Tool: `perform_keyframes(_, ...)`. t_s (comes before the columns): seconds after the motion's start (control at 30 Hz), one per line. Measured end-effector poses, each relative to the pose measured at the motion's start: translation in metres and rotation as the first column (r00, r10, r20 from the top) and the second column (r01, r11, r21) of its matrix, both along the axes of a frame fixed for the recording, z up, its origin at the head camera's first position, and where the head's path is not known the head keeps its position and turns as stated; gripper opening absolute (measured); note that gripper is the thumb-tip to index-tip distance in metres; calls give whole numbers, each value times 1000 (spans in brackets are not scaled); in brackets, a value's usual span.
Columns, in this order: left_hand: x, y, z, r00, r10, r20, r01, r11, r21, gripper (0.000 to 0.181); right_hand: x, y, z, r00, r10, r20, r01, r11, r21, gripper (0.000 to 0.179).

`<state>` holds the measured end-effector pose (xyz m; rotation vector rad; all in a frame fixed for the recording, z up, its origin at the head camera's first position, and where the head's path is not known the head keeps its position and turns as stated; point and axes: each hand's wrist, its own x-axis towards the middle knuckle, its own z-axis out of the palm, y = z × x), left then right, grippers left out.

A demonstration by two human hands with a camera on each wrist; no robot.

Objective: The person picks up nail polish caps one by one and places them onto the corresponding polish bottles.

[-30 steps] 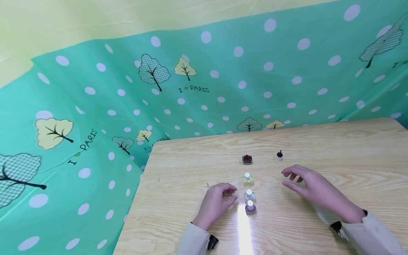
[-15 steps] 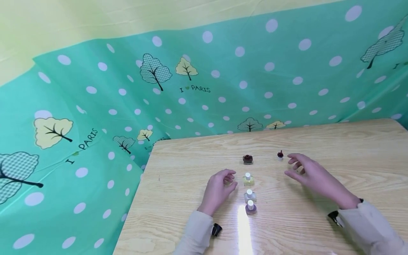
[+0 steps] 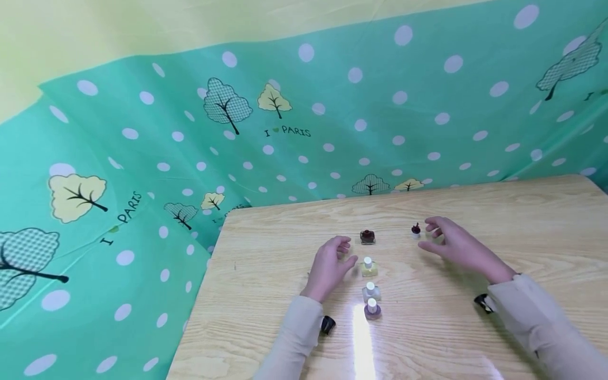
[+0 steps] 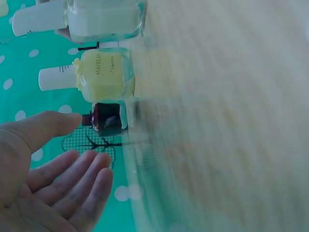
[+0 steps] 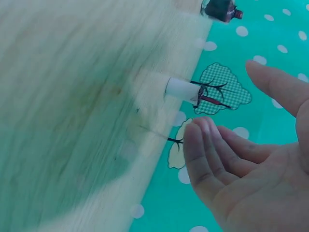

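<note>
An uncapped nail polish bottle, dark red with a bare threaded neck, stands toward the back of the table. To its right, a white nail polish cap rests top down, its dark red brush sticking up. My right hand is just right of that cap, thumb and fingers apart, holding nothing. Over the table left of a yellow nail polish bottle is my left hand, its fingers loosely bent around nothing. In the left wrist view, the thumb overlaps the dark red bottle's neck; whether it touches cannot be told.
In front of the yellow bottle stand a clear, whitish nail polish bottle and a purple one, both white-capped and close together. The wooden table meets a green dotted curtain at the back and left.
Both hands have moved forward over the table, away from the person. The right hand has come beside the upturned cap, the left nearer the dark red bottle. The bottles and cap have stayed put.
</note>
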<state>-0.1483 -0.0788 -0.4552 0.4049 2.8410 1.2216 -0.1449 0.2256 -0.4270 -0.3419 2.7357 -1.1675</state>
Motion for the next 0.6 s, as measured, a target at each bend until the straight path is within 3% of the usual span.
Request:
perform_keyframes(0.17,-11,5,-1,1000,8,28,-8,1000,-3,45,-14,-2,-4,1000,7,29,-6,1000,-13,71)
perform_keyframes(0.4,-24,11,-4,995,16,97,-23,997,72,44,-29,-5,-11,998,30,57,-29,999,-22,70)
perform_keyframes(0.6,-34,15,-7,991,29,134,-40,996,78,45,-34,-6,-16,994,32,100,-31,999,-15,55)
